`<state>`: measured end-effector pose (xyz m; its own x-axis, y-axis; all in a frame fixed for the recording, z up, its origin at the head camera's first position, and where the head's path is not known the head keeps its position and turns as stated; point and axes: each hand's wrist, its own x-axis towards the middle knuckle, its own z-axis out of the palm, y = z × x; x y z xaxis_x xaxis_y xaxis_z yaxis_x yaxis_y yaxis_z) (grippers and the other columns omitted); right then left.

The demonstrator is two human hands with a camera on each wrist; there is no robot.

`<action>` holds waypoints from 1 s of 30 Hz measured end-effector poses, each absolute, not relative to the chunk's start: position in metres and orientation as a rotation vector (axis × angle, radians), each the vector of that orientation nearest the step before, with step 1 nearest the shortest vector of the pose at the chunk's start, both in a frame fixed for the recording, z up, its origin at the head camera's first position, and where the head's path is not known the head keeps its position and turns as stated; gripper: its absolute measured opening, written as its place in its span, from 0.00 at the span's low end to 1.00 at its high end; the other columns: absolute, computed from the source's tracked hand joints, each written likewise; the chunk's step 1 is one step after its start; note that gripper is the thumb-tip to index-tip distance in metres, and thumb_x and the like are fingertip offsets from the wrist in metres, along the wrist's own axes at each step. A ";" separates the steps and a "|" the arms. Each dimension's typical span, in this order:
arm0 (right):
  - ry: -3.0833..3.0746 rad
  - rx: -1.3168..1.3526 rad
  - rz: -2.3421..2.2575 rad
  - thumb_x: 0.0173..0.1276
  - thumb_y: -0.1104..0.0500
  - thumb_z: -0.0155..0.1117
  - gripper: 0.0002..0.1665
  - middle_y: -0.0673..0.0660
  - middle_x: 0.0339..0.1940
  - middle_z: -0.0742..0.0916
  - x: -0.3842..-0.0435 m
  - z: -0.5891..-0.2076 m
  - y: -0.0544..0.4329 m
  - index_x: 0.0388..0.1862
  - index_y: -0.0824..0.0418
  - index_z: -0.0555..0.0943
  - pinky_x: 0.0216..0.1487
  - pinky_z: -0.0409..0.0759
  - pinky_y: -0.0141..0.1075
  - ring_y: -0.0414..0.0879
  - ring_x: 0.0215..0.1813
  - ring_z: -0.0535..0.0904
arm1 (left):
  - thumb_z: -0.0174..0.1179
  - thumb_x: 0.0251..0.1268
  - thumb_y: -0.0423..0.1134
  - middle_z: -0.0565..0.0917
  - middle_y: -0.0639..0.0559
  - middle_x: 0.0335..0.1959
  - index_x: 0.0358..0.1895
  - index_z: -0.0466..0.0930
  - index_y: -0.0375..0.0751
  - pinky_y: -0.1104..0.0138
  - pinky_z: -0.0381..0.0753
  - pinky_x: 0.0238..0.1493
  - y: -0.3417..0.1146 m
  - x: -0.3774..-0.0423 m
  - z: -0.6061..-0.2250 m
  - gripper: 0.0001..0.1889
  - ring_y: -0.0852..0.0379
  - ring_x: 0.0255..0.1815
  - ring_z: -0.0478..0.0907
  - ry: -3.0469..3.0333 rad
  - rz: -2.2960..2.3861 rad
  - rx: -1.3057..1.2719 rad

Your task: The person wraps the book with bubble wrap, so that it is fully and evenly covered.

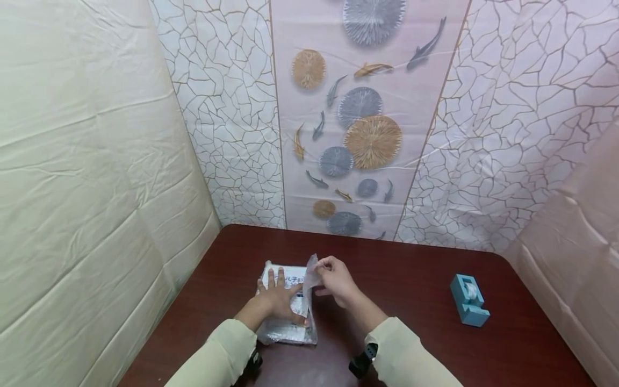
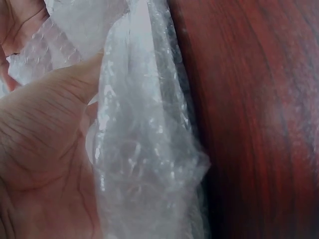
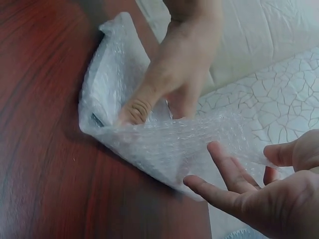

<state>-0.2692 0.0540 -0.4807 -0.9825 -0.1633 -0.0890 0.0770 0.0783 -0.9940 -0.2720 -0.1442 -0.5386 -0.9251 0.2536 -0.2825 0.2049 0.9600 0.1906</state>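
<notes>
Pressing down with the left hand [image 1: 276, 301] on a flat white thing with dark blue letters [image 1: 290, 272], with straight fingers spread wide. Too much covered up to tell a book from a box. Along the near edge and the right side of that flat white thing, a sheet of clear, shiny, bumpy bubble wrap [image 1: 292, 333]. Pinching the lifted right edge of the wrap with the right hand [image 1: 337, 280], between thumb and finger, with more fingers reaching out against the plastic in the right wrist view. In that same view, tucked down behind the raised wrap, the left thumb [image 3: 137, 109]. In the left wrist view, big and close, the palm side of the left hand, right up against the wrap, with bare wood just past the plastic.

All on a smooth, dark red-brown wooden table [image 1: 401, 279], a bit left of the middle. Over to the right, well apart from both hands, a blue-green, blocky tape holder [image 1: 472, 314] with a roll of pale tape [image 1: 470, 291]. On both arms, pale cream sleeves [image 1: 408, 349], with a black band [image 1: 360, 363] at each wrist. Behind the table, a hanging cloth [image 1: 227, 97] with thin gold crack lines on white and a pink middle stripe full of fish and gray and gold rounds. On the left, a creased cream wall cover [image 1: 87, 177].
</notes>
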 end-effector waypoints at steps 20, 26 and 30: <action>2.054 -0.128 -2.081 0.87 0.66 0.57 0.04 0.69 0.56 0.87 -0.265 -0.492 0.035 0.51 0.68 0.74 0.46 0.94 0.58 0.51 0.39 0.87 | 0.78 0.47 0.80 0.42 0.26 0.92 0.91 0.54 0.52 0.23 0.41 0.86 -0.142 -0.256 -0.520 0.71 0.22 0.92 0.35 2.826 0.272 0.329; 2.029 -0.126 -2.094 0.87 0.66 0.56 0.03 0.68 0.55 0.86 -0.265 -0.497 0.034 0.51 0.67 0.74 0.46 0.94 0.57 0.49 0.38 0.89 | 0.79 0.48 0.77 0.40 0.27 0.92 0.92 0.52 0.59 0.24 0.41 0.86 -0.143 -0.257 -0.522 0.69 0.23 0.93 0.34 2.827 0.305 0.313; 2.023 -0.119 -2.102 0.88 0.65 0.55 0.04 0.68 0.55 0.84 -0.264 -0.499 0.033 0.52 0.67 0.72 0.47 0.94 0.57 0.48 0.37 0.84 | 0.78 0.50 0.77 0.41 0.28 0.92 0.92 0.54 0.55 0.26 0.42 0.88 -0.143 -0.252 -0.518 0.68 0.25 0.93 0.35 2.830 0.297 0.317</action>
<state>-0.2635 0.0325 -0.4991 -0.9722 -0.2143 -0.0943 0.1024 -0.0269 -0.9944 -0.2521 -0.1431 -0.5183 -0.9374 0.2429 -0.2496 0.1858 0.9549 0.2315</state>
